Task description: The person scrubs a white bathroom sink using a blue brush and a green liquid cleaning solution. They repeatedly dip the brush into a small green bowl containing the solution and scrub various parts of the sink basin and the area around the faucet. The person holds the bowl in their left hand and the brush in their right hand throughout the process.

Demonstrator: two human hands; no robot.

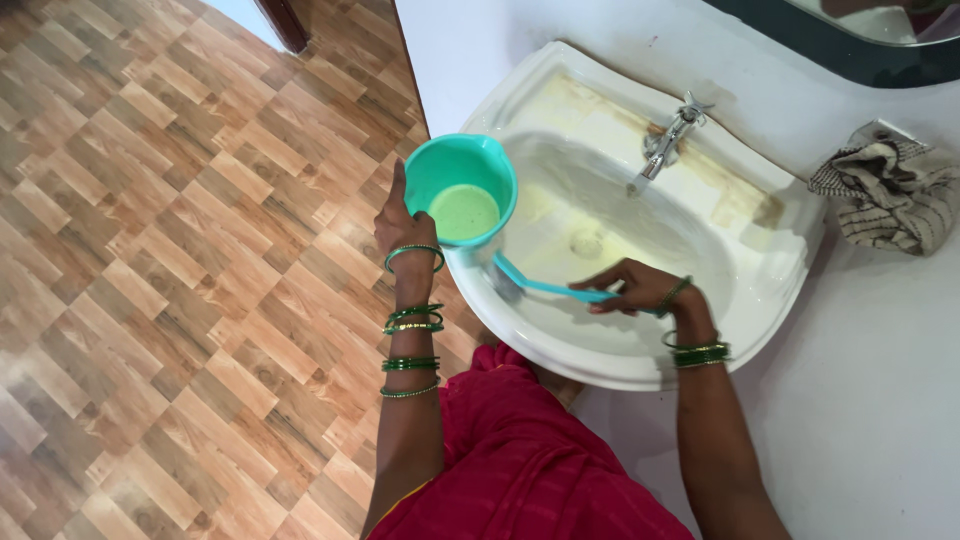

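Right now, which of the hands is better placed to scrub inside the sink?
The right hand. It already holds the blue brush and reaches into the white sink. The left hand is busy holding the green mug at the sink's rim.

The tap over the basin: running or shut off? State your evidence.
Apparently shut off. No stream falls from the tap spout into the white basin; a thin trickle cannot be ruled out.
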